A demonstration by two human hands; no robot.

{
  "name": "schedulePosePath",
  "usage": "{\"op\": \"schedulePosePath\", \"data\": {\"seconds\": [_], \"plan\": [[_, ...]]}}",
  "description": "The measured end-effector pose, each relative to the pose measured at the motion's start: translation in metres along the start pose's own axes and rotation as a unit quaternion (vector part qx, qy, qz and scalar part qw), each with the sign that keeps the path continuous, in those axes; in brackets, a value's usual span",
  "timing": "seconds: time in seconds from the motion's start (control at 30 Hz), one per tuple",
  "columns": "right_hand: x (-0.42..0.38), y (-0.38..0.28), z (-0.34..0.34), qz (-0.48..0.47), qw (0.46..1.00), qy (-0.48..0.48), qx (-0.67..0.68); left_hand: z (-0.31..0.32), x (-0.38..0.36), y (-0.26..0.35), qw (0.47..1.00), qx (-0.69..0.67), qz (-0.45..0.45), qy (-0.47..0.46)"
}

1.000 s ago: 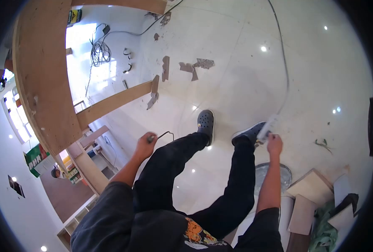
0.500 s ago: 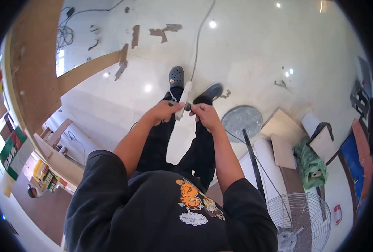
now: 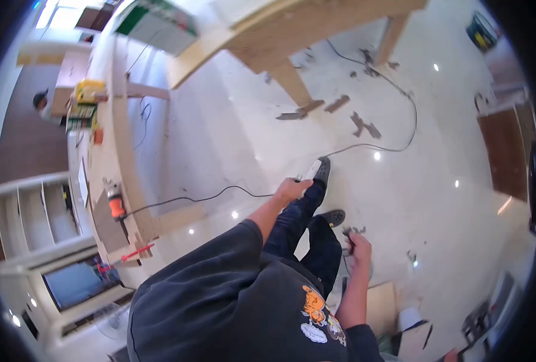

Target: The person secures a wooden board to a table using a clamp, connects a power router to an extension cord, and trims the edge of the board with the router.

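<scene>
My left hand (image 3: 291, 190) is closed around a white power strip (image 3: 314, 171), held over my left leg near the shoe. From it a grey cord (image 3: 394, 148) curves away across the floor. A black cord (image 3: 220, 192) runs from near this hand to an orange power tool (image 3: 116, 206) on the workbench. My right hand (image 3: 360, 247), lower and to the right, is closed on a dark plug (image 3: 349, 240) with a cord hanging below. The plug is apart from the power strip.
A wooden workbench (image 3: 126, 163) stands at my left with yellow and green boxes and a red clamp (image 3: 136, 253). Broken brown scraps (image 3: 358, 123) lie on the pale floor ahead. A person (image 3: 48, 105) is far left. Boards (image 3: 381, 304) lie at lower right.
My right hand has moved away from the power strip with the plug, to the right. My view has swung left, bringing the workbench and orange tool into sight; the fan has left it.
</scene>
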State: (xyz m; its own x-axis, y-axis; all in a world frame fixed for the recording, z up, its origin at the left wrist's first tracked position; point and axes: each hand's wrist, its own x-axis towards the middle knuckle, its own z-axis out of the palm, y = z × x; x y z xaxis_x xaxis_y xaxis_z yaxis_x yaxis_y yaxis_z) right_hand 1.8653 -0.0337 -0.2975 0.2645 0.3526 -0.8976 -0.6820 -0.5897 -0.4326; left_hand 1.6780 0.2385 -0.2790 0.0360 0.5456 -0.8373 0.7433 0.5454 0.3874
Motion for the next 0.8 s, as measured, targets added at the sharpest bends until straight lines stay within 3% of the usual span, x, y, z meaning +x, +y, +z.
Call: {"op": "schedulePosePath", "data": {"seconds": [0.1, 0.17, 0.27, 0.3, 0.37, 0.4, 0.47, 0.5, 0.57, 0.63, 0.67, 0.73, 0.77, 0.8], "plan": [[0.021, 0.032, -0.067, -0.102, 0.982, 0.111, -0.116, -0.076, 0.000, -0.035, 0.997, 0.064, 0.035, -0.028], [0.037, 0.046, -0.105, -0.179, 0.870, 0.257, -0.381, -0.115, -0.033, -0.046, 0.996, 0.073, -0.020, -0.056], [0.012, 0.011, -0.083, -0.171, 0.858, 0.203, -0.439, -0.153, -0.072, -0.074, 0.989, 0.094, -0.059, -0.096], [0.007, 0.005, -0.064, -0.205, 0.851, 0.180, -0.448, -0.155, -0.064, -0.102, 0.987, 0.095, -0.064, -0.111], [-0.005, -0.010, -0.001, -0.265, 0.832, 0.137, -0.468, -0.175, -0.116, -0.099, 0.989, 0.044, -0.015, -0.142], [-0.044, -0.031, 0.061, -0.266, 0.848, 0.076, -0.452, -0.173, -0.086, -0.131, 0.975, 0.146, -0.017, -0.164], [-0.092, -0.041, 0.159, -0.399, 0.763, -0.062, -0.505, -0.197, -0.115, -0.126, 0.958, 0.209, 0.027, -0.196], [-0.128, -0.049, 0.212, -0.409, 0.727, -0.128, -0.537, -0.213, -0.139, -0.118, 0.946, 0.241, 0.050, -0.210], [-0.170, -0.052, 0.289, -0.487, 0.598, -0.244, -0.588, -0.252, -0.170, -0.105, 0.933, 0.245, 0.133, -0.227], [-0.214, -0.061, 0.350, -0.370, 0.613, -0.361, -0.597, -0.274, -0.181, -0.111, 0.918, 0.258, 0.227, -0.197], [-0.227, -0.065, 0.374, -0.303, 0.617, -0.414, -0.596, -0.307, -0.226, -0.094, 0.923, 0.176, 0.282, -0.195], [-0.238, -0.069, 0.406, -0.280, 0.575, -0.423, -0.642, -0.331, -0.220, -0.106, 0.924, 0.194, 0.274, -0.183], [-0.240, -0.071, 0.415, -0.264, 0.556, -0.427, -0.663, -0.344, -0.222, -0.113, 0.938, 0.130, 0.273, -0.169], [-0.239, -0.073, 0.422, -0.248, 0.594, -0.455, -0.616, -0.358, -0.228, -0.119, 0.949, 0.066, 0.268, -0.155]]}}
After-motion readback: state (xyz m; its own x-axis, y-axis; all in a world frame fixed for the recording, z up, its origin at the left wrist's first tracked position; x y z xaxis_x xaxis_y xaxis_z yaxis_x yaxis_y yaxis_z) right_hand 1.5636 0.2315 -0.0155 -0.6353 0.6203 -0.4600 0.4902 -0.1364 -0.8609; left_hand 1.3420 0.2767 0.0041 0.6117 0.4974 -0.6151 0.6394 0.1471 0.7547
